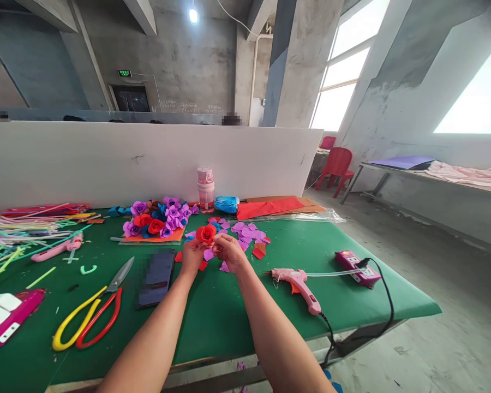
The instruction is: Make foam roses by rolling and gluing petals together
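Note:
Both my hands meet over the middle of the green table, closed around a red paper rose (205, 233). My left hand (192, 255) grips it from below on the left. The fingers of my right hand (228, 248) pinch at its lower right edge. Loose purple petals (249, 233) and a few red petals (259, 250) lie just beyond and beside the hands. A pile of finished purple, red and blue paper flowers (157, 218) sits behind to the left. The underside of the rose is hidden by my fingers.
A pink glue gun (297, 284) lies right, its cord running to a power strip (357, 267). Scissors (102, 305) and a phone (156, 278) lie left. Pipe cleaners (33, 226) are piled far left. A pink bottle (206, 191) stands before the white partition (155, 158).

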Available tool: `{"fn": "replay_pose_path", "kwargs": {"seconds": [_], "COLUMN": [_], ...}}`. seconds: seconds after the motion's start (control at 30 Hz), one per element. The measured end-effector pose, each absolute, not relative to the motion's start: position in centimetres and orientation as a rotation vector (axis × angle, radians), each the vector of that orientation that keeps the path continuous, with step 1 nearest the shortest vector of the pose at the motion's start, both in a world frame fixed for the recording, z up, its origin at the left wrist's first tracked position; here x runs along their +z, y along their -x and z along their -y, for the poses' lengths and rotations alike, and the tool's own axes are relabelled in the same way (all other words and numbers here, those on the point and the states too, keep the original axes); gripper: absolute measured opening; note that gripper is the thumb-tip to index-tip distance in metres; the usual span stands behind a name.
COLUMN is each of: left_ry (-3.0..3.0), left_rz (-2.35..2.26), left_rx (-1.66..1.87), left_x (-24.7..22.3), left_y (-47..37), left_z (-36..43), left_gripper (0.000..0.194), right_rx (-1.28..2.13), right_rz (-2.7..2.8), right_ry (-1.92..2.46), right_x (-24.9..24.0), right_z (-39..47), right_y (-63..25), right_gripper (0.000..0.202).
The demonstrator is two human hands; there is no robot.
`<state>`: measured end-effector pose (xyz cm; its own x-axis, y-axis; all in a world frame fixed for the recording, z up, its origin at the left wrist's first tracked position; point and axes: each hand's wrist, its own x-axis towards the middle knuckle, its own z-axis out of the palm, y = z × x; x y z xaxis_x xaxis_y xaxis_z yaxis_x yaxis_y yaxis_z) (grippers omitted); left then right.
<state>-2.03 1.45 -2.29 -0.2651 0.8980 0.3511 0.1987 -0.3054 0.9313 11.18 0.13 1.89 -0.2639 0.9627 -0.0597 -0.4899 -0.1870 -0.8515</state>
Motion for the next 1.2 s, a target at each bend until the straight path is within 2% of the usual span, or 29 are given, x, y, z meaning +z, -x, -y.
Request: {"fn": "replay_pose_path", "kwargs": {"seconds": [0.13, 0.33, 0.57, 0.87, 1.2], "left_ry": [-1.364, -1.344, -1.377, -1.422, -1.415], "left_rz": [-1.295, -1.265, -1.339, -1.403, -1.393], "left_rx": [1.616, 1.609, 1.607, 1.579, 1.569], "left_x": [-2.19, -2.22, -2.93, -3.13, -2.89], "left_y": [1.8, 1.75, 2.36, 2.58, 2.36], "left_z": [-1.53, -1.62, -2.23, -2.27, -2.11], "left_gripper": [0.024, 0.026, 0.021, 0.017, 0.019], "right_rx": [1.57, 1.131, 1.467, 1.495, 1.496], "right_rz": [0.864, 0.91, 0.941, 0.994, 0.952], "right_ry": [0.82, 0.931, 0.735, 0.743, 0.704], "right_x": [1.92, 1.23, 1.24, 1.77, 1.88], "right_z": [-0.21, -0.6, -0.38, 0.07, 0.08], "right_y": [-11.29, -10.7, -10.52, -10.53, -10.82], "right_gripper": [0.023, 0.028, 0.035, 0.024, 0.023]}}
